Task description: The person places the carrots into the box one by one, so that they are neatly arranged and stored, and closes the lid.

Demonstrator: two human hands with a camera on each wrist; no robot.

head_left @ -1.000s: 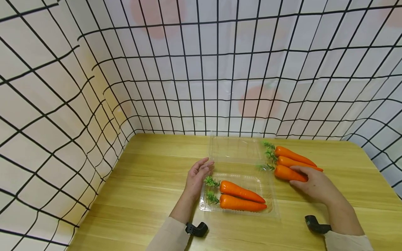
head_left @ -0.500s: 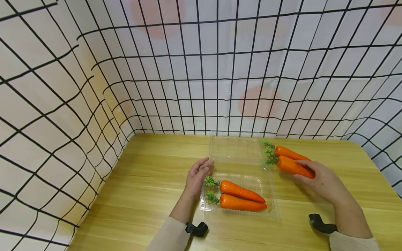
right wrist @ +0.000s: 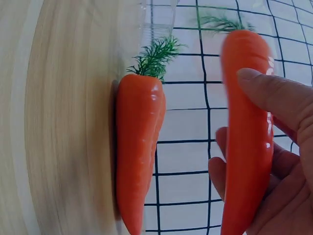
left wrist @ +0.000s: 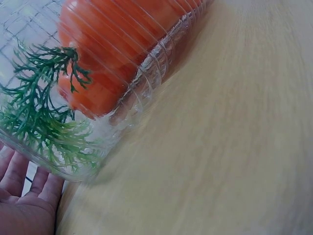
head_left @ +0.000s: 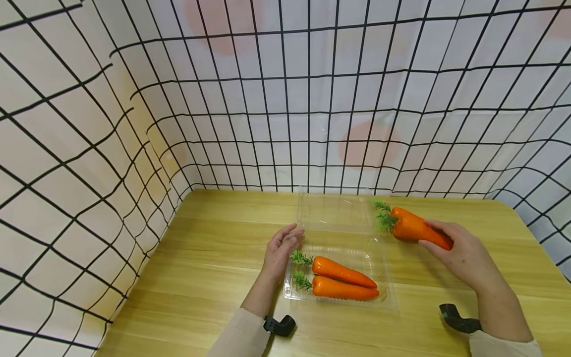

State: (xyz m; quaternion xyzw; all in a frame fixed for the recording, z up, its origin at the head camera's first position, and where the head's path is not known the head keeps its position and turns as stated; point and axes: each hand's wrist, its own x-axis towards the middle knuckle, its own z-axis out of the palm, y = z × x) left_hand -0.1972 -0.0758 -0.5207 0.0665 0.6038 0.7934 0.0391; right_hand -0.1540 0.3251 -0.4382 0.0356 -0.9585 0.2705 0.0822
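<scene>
My right hand (head_left: 464, 255) grips an orange carrot (right wrist: 248, 127) with a green leafy top, thumb on one side and fingers round the other. It is raised off the table. Below it on the table lie other carrots (right wrist: 137, 142), largely covered by the held one in the head view. Two more carrots (head_left: 343, 273) lie side by side in an open clear plastic box (head_left: 339, 302), leafy ends to the left. Beside the box's left edge is my left hand (head_left: 277, 253), its fingers relaxed and holding nothing; whether they touch the box I cannot tell.
The box's clear lid (head_left: 334, 210) lies folded back flat on the wooden table (head_left: 214, 258). A white cloth with a black grid (head_left: 312, 99) hangs behind the table and along its sides.
My right hand has lifted the nearest of the three carrots on the right and carried it slightly back and right, over the others. The left hand and the box have stayed put.
</scene>
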